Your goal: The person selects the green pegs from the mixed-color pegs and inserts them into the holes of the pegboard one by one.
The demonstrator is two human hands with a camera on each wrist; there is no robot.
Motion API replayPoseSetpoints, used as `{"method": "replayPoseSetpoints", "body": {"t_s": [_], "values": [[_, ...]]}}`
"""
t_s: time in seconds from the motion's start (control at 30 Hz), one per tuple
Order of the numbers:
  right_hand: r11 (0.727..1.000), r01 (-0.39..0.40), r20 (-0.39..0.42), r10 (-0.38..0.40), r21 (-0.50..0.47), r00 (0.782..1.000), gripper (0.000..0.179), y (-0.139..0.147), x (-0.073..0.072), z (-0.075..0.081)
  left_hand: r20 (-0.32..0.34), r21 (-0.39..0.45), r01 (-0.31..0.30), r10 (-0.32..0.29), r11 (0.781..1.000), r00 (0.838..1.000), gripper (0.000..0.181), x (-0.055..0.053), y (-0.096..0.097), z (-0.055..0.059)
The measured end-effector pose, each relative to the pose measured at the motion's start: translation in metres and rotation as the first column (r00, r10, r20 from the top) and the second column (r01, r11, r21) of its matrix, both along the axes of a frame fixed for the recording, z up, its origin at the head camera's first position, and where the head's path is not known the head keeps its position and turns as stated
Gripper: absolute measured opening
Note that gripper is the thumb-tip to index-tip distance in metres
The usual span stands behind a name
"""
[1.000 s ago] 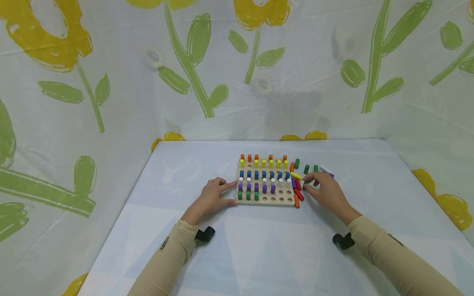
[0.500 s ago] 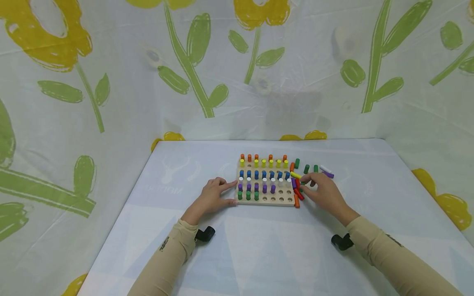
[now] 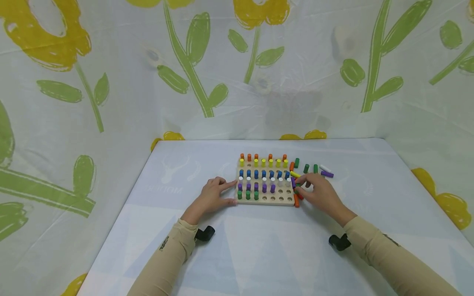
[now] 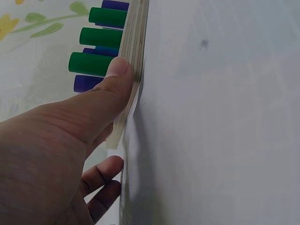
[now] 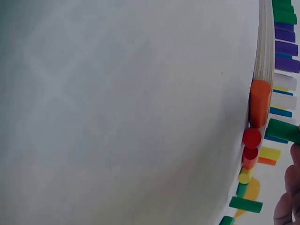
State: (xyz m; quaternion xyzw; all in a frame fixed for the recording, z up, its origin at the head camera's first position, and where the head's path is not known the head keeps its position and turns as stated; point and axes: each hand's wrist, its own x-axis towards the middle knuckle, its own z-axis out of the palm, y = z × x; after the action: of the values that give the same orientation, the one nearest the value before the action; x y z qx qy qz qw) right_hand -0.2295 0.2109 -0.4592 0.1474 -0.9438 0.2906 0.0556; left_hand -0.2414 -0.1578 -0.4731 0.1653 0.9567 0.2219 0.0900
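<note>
A wooden pegboard (image 3: 266, 202) lies on the table with rows of orange, yellow, blue, white, purple and green pegs upright in it. Its front row has green pegs (image 3: 248, 195) at the left and bare holes to their right. At the board's left side, my left hand (image 3: 214, 194) touches the edge with extended index finger and thumb; in the left wrist view, the thumb (image 4: 117, 77) lies against the front corner. My right hand (image 3: 320, 191) pinches a green peg (image 5: 283, 131) just off the board's right edge, over loose pegs.
Along the right edge lie loose pegs, among them an orange peg (image 3: 297, 201) and a yellow peg (image 3: 295, 174). Further back right are several green pegs (image 3: 306, 168), a white peg (image 3: 326, 168) and a purple peg (image 3: 327, 174). A flower-printed curtain (image 3: 229, 102) stands behind the table.
My right hand has moved left toward the board with the green peg, uncovering the purple peg at the far right. My left hand has stayed in place.
</note>
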Motion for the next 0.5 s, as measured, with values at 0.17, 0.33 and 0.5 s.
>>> {"method": "replayPoseSetpoints", "body": {"t_s": [0.17,0.33,0.5], "values": [[0.999,-0.033,-0.015,0.033,-0.023,0.999,0.016,-0.0011,-0.0009,-0.0029,0.0,0.006,0.002,-0.002,1.0,1.0,0.075,-0.0001,0.0001,0.001],[0.998,-0.051,-0.018,0.05,-0.038,0.999,0.017,-0.0044,0.0006,-0.0031,0.003,0.006,-0.002,0.002,1.0,1.0,0.075,0.0,0.0007,0.0021],[0.997,-0.058,-0.014,0.058,-0.044,0.998,0.02,-0.0098,0.0025,-0.0029,0.007,-0.002,-0.007,0.007,1.0,1.0,0.075,-0.0002,0.0012,0.0014]]}}
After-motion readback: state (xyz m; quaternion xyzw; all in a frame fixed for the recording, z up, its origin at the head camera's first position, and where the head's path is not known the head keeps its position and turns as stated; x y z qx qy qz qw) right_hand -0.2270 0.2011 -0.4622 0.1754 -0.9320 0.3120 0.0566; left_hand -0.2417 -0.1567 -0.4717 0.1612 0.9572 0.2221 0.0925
